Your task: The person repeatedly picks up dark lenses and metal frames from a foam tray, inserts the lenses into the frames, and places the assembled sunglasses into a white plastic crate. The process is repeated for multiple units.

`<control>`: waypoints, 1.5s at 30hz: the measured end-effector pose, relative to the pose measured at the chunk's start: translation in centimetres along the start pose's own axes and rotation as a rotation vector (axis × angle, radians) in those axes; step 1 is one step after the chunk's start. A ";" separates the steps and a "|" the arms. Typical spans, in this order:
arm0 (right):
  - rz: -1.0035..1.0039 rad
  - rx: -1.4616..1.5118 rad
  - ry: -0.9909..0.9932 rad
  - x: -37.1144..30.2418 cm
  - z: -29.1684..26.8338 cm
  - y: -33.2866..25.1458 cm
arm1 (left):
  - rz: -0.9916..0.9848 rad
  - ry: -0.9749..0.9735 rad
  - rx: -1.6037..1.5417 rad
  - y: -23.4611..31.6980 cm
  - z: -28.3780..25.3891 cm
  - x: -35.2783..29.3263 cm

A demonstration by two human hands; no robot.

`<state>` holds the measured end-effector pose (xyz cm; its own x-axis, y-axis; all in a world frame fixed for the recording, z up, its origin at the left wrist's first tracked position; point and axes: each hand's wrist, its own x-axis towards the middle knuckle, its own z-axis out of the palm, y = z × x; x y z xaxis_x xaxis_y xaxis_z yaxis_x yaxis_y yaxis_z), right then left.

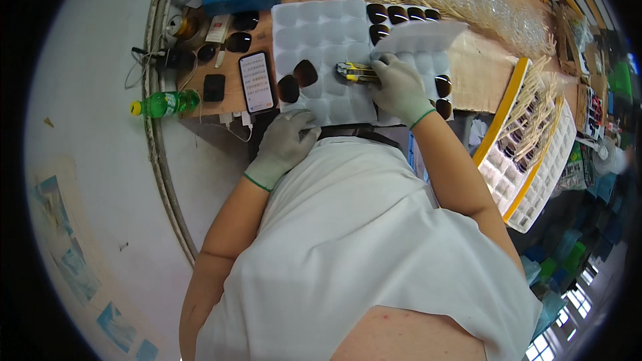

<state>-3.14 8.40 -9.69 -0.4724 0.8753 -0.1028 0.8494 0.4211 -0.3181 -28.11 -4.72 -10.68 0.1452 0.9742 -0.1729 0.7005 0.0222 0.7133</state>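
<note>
The gloved right hand (399, 87) grips a yellow utility knife (356, 71) over the white moulded tray (321, 33). The gloved left hand (286, 140) presses flat, fingers spread, on the tray's near edge, dark lenses (297, 80) just beside it.

A single head-worn fisheye view looks steeply down from close above the person's white shirt, facing forward over the wooden worktop (481, 73), whose straight edges bow outward toward the dark round rim.

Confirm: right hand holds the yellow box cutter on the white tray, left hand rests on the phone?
Not quite. The head view shows the left hand resting on the near edge of the white tray; the phone lies apart, untouched. The right hand does hold the yellow box cutter on the tray.
</note>
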 end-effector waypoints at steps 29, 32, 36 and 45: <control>-0.002 0.205 -0.084 -3.3 -1.0 -1.0 | -0.305 0.341 0.213 -1.8 -1.5 4.0; -0.015 0.247 -0.035 -3.6 -0.9 -1.2 | -0.300 0.292 0.158 -2.2 -1.6 4.2; -0.010 0.294 0.052 -3.9 -0.2 -1.7 | -0.235 0.343 0.096 -4.1 -0.9 4.2; -0.178 0.617 -0.026 -2.2 -2.0 -6.6 | 0.303 0.262 -0.256 1.8 -2.1 2.8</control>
<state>-7.19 4.16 -5.49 -0.6056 0.7956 -0.0188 0.4699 0.3384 -0.8152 -27.93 -1.46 -8.45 0.1123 0.9683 0.2230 0.4540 -0.2496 0.8553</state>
